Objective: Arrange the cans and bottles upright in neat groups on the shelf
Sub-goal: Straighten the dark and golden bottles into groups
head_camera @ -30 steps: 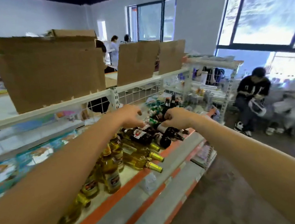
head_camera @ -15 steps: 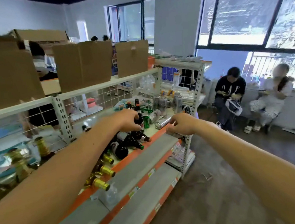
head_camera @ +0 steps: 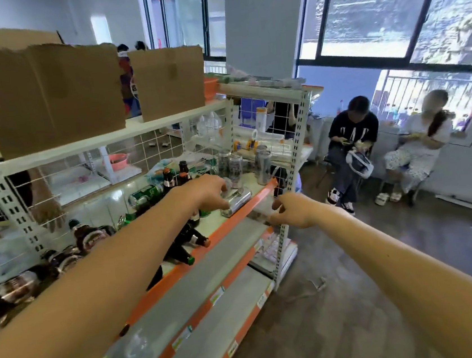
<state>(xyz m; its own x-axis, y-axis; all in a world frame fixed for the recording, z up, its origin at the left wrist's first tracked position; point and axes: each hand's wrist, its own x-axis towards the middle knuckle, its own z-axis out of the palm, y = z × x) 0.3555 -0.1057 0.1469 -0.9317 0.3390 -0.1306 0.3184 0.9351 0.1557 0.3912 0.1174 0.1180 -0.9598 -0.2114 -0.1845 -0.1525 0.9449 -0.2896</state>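
Observation:
A silver can (head_camera: 239, 202) lies on its side near the orange front edge of the shelf (head_camera: 260, 195). My left hand (head_camera: 207, 192) grips that can from above. My right hand (head_camera: 291, 210) hovers in front of the shelf's right end with loosely curled fingers, holding nothing. Three tall cans (head_camera: 263, 167) stand upright at the shelf's right end. Two dark bottles (head_camera: 169, 180) stand behind my left hand, beside a green can (head_camera: 145, 193) on its side. More dark bottles (head_camera: 189, 243) lie flat to the left, partly hidden by my left arm.
Cardboard boxes (head_camera: 45, 94) sit on the top shelf. Another person's hand (head_camera: 47, 213) reaches through the wire back panel at left. Two people sit on chairs (head_camera: 352, 148) by the windows to the right. Lower shelves (head_camera: 198, 271) jut out below; open floor lies to the right.
My view swung right along the shelf. My left hand moved from the lying bottles to the lying silver can and took hold of it. My right hand dropped away from the can, empty.

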